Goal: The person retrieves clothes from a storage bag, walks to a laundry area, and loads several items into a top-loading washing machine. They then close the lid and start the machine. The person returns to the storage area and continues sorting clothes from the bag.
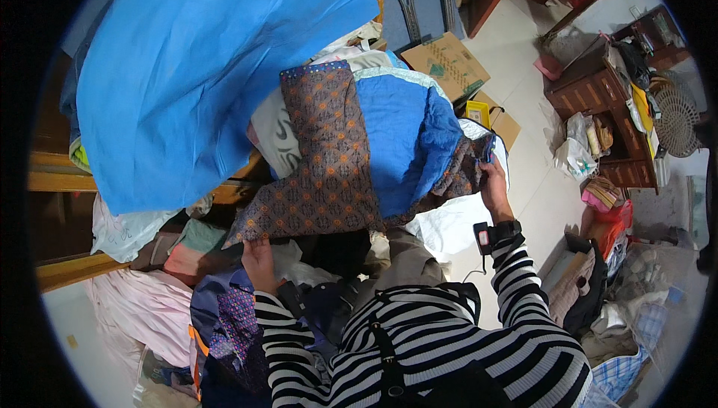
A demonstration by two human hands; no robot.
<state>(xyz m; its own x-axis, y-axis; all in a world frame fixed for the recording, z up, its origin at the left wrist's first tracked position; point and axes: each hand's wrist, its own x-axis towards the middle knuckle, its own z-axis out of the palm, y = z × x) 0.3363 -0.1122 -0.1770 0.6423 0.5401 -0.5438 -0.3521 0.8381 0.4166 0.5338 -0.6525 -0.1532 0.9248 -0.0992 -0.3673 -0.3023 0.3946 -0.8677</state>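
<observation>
A brown patterned textile (331,183) with orange motifs is spread in front of me, like a quilted garment or cover. A blue quilted panel (392,133) with a pale border lies against it, seemingly its lining. My left hand (261,265) pinches the near left corner of the brown cloth. At the right, my right hand (496,186) grips a bunched brown edge with dark trim. White lettered fabric (280,139) shows partly from beneath the cloth. The underside of the textile is hidden.
A large blue sheet (185,82) hangs over wooden furniture at upper left. Cardboard boxes (449,63) and a yellow plastic container (478,113) stand beyond the cloth. Pink fabric (146,312) and a purple bag (230,318) lie at left. A wooden desk (589,94) and several bags stand right.
</observation>
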